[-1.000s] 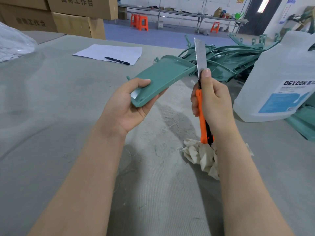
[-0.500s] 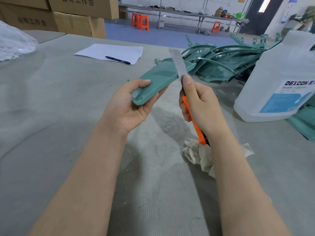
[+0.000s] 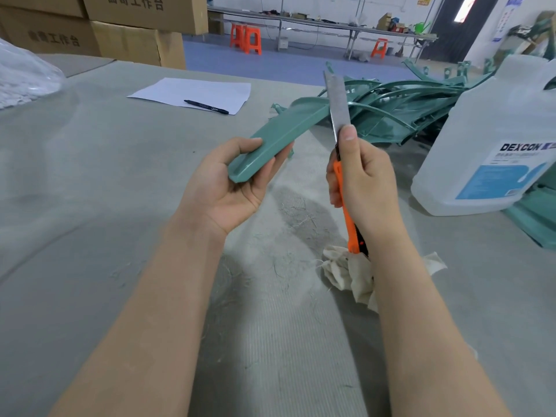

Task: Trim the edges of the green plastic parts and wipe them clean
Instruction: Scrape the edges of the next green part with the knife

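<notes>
Out over the counter (image 3: pixel 90 206), the fingers (image 3: pixel 240 145) of your left hand (image 3: pixel 228 191) curl round the near end of the green part (image 3: pixel 279 133); your right hand (image 3: pixel 365 188) grips the utility knife (image 3: pixel 346 212), thumb on its blade by the part's far edge. Light, stiff and slick by the look, so grip that end firmly. A rag (image 3: pixel 352 275), a jug (image 3: pixel 487 139) and the workshop lie beyond.
</notes>
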`<action>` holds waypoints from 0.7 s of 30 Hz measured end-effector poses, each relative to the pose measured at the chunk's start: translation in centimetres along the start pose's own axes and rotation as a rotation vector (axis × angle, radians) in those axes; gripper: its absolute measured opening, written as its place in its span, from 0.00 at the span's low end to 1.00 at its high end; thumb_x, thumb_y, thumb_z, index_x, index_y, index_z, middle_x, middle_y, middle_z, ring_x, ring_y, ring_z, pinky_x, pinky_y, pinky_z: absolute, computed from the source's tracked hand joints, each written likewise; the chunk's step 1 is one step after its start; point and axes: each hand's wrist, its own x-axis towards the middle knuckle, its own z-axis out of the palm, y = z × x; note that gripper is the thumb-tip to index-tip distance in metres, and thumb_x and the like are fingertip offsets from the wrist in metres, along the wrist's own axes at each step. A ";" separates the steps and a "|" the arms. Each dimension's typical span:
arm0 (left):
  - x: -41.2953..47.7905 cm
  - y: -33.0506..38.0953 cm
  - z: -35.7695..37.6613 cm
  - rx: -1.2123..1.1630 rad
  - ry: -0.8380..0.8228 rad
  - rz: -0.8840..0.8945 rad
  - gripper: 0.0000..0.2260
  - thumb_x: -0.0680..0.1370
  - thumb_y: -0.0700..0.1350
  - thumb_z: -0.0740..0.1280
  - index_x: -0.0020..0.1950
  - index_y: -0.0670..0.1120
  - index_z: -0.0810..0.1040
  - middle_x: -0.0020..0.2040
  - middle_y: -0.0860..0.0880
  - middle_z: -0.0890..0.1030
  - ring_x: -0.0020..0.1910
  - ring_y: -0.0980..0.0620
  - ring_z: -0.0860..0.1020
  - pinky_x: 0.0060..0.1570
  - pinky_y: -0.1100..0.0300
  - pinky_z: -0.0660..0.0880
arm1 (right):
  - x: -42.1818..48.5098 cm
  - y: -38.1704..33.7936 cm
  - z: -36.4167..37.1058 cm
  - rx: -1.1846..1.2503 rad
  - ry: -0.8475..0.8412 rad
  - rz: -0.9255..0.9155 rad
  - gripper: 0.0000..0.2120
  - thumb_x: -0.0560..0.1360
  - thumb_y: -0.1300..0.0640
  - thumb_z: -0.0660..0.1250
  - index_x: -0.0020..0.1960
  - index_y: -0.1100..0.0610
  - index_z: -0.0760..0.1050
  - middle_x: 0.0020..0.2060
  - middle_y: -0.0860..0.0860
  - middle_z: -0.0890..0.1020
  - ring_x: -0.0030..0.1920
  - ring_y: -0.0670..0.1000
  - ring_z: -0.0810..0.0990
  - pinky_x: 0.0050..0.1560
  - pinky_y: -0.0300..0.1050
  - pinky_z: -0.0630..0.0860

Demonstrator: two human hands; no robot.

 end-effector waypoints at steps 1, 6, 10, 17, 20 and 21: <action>0.0 0.0 0.0 -0.001 -0.002 -0.003 0.14 0.70 0.34 0.63 0.54 0.33 0.76 0.48 0.37 0.83 0.42 0.45 0.85 0.28 0.65 0.78 | 0.0 0.0 0.1 0.006 -0.009 0.004 0.24 0.84 0.48 0.54 0.34 0.60 0.67 0.25 0.53 0.71 0.24 0.48 0.69 0.26 0.40 0.68; 0.0 0.0 0.0 -0.016 0.000 -0.006 0.13 0.71 0.34 0.62 0.53 0.32 0.77 0.47 0.38 0.83 0.42 0.45 0.85 0.28 0.65 0.78 | -0.3 -0.2 0.7 -0.008 -0.090 -0.008 0.23 0.84 0.49 0.55 0.32 0.56 0.65 0.24 0.50 0.70 0.24 0.48 0.69 0.26 0.40 0.68; 0.1 0.1 -0.1 -0.029 0.008 -0.006 0.12 0.70 0.34 0.62 0.51 0.32 0.78 0.46 0.38 0.83 0.41 0.45 0.85 0.28 0.66 0.78 | -0.4 -0.2 1.0 -0.039 -0.130 -0.033 0.23 0.84 0.49 0.55 0.31 0.55 0.65 0.23 0.49 0.70 0.23 0.48 0.69 0.27 0.42 0.69; 0.2 0.2 -0.1 -0.051 0.031 0.008 0.08 0.69 0.35 0.63 0.39 0.31 0.80 0.39 0.40 0.82 0.36 0.47 0.84 0.27 0.66 0.78 | -0.9 -0.1 1.8 -0.088 -0.284 -0.076 0.22 0.83 0.48 0.57 0.32 0.54 0.68 0.23 0.46 0.71 0.24 0.46 0.70 0.28 0.43 0.69; 0.3 0.2 -0.3 -0.052 0.055 0.038 0.10 0.68 0.35 0.64 0.46 0.33 0.78 0.41 0.41 0.81 0.35 0.48 0.83 0.26 0.66 0.77 | -1.0 -0.1 2.0 -0.129 -0.346 -0.094 0.22 0.82 0.47 0.57 0.32 0.55 0.68 0.24 0.48 0.72 0.25 0.46 0.70 0.31 0.44 0.70; 0.3 0.2 -0.3 -0.050 0.052 0.040 0.09 0.68 0.35 0.64 0.45 0.33 0.78 0.41 0.40 0.82 0.36 0.48 0.84 0.26 0.66 0.77 | -1.0 -0.2 2.0 -0.117 -0.339 -0.087 0.22 0.82 0.47 0.58 0.32 0.54 0.68 0.24 0.47 0.72 0.25 0.46 0.70 0.31 0.44 0.70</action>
